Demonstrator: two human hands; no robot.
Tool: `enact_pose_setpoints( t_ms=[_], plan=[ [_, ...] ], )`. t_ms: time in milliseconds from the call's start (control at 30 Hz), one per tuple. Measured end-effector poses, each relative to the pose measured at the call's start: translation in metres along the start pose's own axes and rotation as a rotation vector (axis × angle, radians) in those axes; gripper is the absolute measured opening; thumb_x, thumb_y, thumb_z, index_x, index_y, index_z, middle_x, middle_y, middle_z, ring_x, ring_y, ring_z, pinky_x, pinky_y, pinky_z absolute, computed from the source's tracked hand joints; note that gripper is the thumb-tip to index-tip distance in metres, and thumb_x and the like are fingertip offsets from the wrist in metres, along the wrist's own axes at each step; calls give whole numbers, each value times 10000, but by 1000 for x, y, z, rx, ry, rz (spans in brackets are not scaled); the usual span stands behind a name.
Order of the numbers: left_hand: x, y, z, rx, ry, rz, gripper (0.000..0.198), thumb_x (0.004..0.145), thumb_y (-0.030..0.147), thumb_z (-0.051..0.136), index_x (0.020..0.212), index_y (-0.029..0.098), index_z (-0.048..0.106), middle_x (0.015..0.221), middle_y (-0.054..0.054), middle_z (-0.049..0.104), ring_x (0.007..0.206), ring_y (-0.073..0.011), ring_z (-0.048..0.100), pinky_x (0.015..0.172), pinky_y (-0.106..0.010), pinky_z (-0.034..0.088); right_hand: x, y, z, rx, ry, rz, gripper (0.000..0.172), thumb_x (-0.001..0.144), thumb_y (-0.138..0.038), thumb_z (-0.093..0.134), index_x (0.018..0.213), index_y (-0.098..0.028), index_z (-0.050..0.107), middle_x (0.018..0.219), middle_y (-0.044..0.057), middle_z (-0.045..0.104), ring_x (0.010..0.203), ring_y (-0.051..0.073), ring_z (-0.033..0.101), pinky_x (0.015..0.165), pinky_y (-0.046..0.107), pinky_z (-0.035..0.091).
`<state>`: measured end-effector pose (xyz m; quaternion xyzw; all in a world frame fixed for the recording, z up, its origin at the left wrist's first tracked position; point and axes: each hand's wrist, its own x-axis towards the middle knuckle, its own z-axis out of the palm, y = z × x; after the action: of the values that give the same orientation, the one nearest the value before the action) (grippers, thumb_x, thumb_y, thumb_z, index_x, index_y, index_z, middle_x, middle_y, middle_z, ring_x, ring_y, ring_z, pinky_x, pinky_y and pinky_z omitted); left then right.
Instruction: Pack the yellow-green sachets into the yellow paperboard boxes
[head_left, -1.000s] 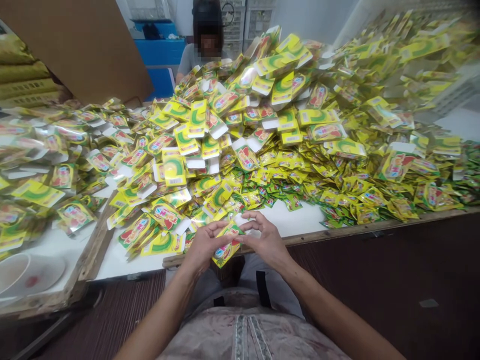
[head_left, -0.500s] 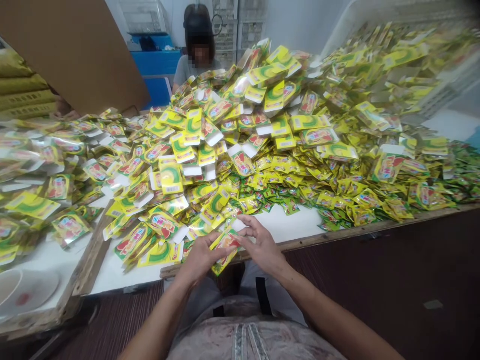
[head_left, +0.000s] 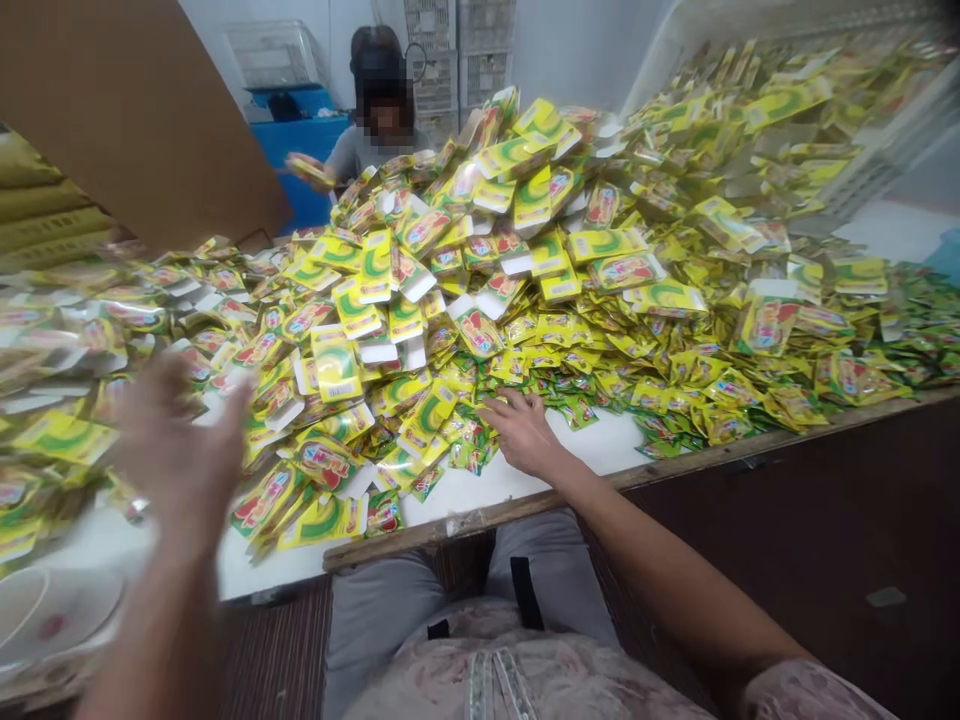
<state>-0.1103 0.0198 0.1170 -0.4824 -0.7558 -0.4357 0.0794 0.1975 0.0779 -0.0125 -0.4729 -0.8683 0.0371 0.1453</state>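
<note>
Pale light leaves the frame's lower right dim, while the left hand blurs heavily and boxes at far left smear.

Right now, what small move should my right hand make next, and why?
Probably pinch one small packet with the right hand: its fingertips are at the front edge of the packet pile. The left hand, blurred, is spread open in front of the boxes on the left side.

The left hand, at left of the frame, is blurred — fingertips smeared. Frame edges crop the white tub, lower left, and plastic crate, upper right.
</note>
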Motion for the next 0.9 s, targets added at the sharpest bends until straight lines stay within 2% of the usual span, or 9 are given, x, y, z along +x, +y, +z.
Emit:
enact_pose_setpoints(
  t_ms=[133, 200, 300, 400, 533, 667, 767, 833, 900],
  plan=[
    [-62, 22, 76, 123, -386, 194, 521, 765, 542, 554, 1059, 113, 590, 935, -124, 641, 880, -275, 585, 790, -383, 456, -9, 3, 11, -133, -23, 3, 369, 844, -96, 417, 1164, -186, 578, 1308, 100, 533, 1138, 283, 433, 840, 438, 321],
    [-83, 30, 103, 217, -454, 288, 583, 752, 534, 581, 1141, 101, 541, 1007, -163, 617, 954, -312, 556, 802, -404, 445, -16, 7, 17, -169, -23, -19, 415, 819, -102, 454, 1221, -161, 540, 1357, 114, 478, 1172, 302, 401, 830, 430, 348],
    [-94, 39, 124, 320, -536, 414, 594, 726, 438, 656, 1204, 123, 497, 1089, -183, 585, 996, -332, 536, 800, -408, 439, -25, 10, 26, -180, 6, -40, 495, 772, -35, 438, 1250, -130, 521, 1361, 124, 466, 1171, 301, 400, 862, 417, 378],
    [-90, 39, 127, 289, -646, 391, 497, 777, 283, 613, 1238, 155, 477, 1008, -139, 643, 917, -293, 593, 763, -367, 453, -30, 10, 28, -72, 100, -18, 454, 770, -20, 405, 1173, -130, 581, 1225, 125, 574, 1061, 258, 486, 888, 377, 407],
    [-84, 23, 115, 96, -638, 206, 382, 807, 232, 526, 1186, 187, 538, 926, -92, 691, 831, -265, 638, 733, -360, 477, -34, 7, 21, 260, 252, 182, 291, 832, -132, 397, 1010, -170, 624, 975, 93, 664, 921, 224, 570, 812, 330, 448],
    [-93, 5, 102, -217, -643, 386, 310, 724, 79, 496, 935, 225, 670, 1085, -54, 663, 1073, -243, 556, 922, -387, 433, -36, 2, 15, 489, 209, 498, 193, 830, -344, 466, 849, -197, 589, 753, 46, 647, 698, 203, 574, 627, 288, 430],
    [-109, -4, 100, -241, -540, 491, 337, 740, 71, 478, 962, 226, 678, 1293, -82, 529, 1250, -276, 400, 1019, -470, 332, -34, 1, 16, 722, 179, 594, 230, 783, -412, 503, 863, -203, 556, 754, 40, 639, 688, 199, 573, 601, 276, 425],
    [-119, -7, 100, -198, -428, 406, 353, 789, 116, 463, 1097, 188, 619, 1316, -142, 478, 1210, -275, 441, 972, -451, 376, -33, 1, 18, 844, 182, 601, 267, 763, -453, 511, 845, -202, 548, 776, 51, 641, 727, 204, 578, 612, 276, 432],
    [-129, -7, 100, -140, -390, 243, 319, 848, 201, 438, 1133, 147, 570, 1160, -162, 572, 1027, -245, 570, 845, -381, 452, -33, -2, 19, 828, 160, 596, 271, 761, -468, 501, 789, -201, 538, 748, 47, 626, 716, 202, 565, 616, 279, 424]
  ],
)
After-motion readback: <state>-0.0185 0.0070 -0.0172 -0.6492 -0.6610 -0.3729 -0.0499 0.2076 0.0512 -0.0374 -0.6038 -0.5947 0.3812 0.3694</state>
